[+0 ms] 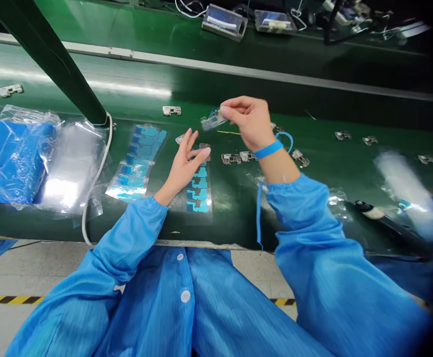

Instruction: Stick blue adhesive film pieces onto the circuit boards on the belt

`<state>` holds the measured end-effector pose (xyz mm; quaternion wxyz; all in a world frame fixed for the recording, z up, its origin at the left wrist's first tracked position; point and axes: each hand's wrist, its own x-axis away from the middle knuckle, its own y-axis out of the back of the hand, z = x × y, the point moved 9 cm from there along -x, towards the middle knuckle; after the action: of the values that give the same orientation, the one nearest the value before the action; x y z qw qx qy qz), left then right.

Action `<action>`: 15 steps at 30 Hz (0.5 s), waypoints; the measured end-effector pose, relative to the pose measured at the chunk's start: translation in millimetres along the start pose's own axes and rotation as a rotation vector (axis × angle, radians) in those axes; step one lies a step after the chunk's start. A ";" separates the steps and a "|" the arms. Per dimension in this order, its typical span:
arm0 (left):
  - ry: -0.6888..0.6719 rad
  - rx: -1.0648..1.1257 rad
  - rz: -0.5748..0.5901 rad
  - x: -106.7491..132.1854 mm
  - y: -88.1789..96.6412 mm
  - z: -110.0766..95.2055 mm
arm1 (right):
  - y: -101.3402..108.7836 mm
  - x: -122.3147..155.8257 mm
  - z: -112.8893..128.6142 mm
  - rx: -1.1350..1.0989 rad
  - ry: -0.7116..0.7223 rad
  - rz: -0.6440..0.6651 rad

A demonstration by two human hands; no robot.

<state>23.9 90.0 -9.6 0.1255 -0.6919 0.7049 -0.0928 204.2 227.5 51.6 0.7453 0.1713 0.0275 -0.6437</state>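
Note:
My right hand [249, 119], with a blue strap round its wrist, pinches a small clear film piece [213, 120] with bluish patches, raised above the bench. My left hand [185, 166] is open, fingers spread, over the top end of a clear strip of blue die-cut film pieces [197, 193]. A small metal part partly shows behind its fingers; whether they touch it I cannot tell. Small silver-and-dark metal parts [231, 158] lie just below my right hand, and another metal part [172, 110] sits farther back. Left of my left hand are more sheets of blue film pieces [136, 163].
A blue plastic-wrapped pack [16, 153] and clear plastic sheets [70, 168] lie at the left. A white cable [99, 173] runs down past a slanted green post [56, 59]. A dark, pen-like tool [387, 223] and crumpled plastic [411, 188] lie right. Metal parts [343, 135] dot the conveyor.

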 end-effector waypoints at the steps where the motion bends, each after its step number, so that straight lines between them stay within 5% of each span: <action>1: -0.042 0.008 0.037 0.9 -4.4 -3.2 | -16.3 18.7 2.2 -0.114 -0.037 0.003; 4: -0.175 -0.009 0.147 5.2 -15.8 -18.0 | -57.7 75.3 0.8 -0.295 -0.184 0.100; 7: -0.198 0.023 0.179 6.5 -16.7 -24.0 | -56.2 124.6 2.9 -0.173 -0.212 0.096; 10: -0.034 0.118 0.121 3.4 -10.8 -5.7 | -38.6 169.5 26.1 0.256 0.013 0.096; 13: 0.177 0.137 0.106 4.6 -14.0 24.4 | -60.4 219.7 34.9 0.563 0.212 0.428; 15: 0.261 0.106 0.134 7.1 -19.8 38.5 | -69.1 241.7 31.3 0.691 0.279 0.518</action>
<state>54.5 84.1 -40.6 0.0749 -0.6180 0.7538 -0.2103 172.6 -19.0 2.6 0.7702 0.4962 -0.1327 -0.3782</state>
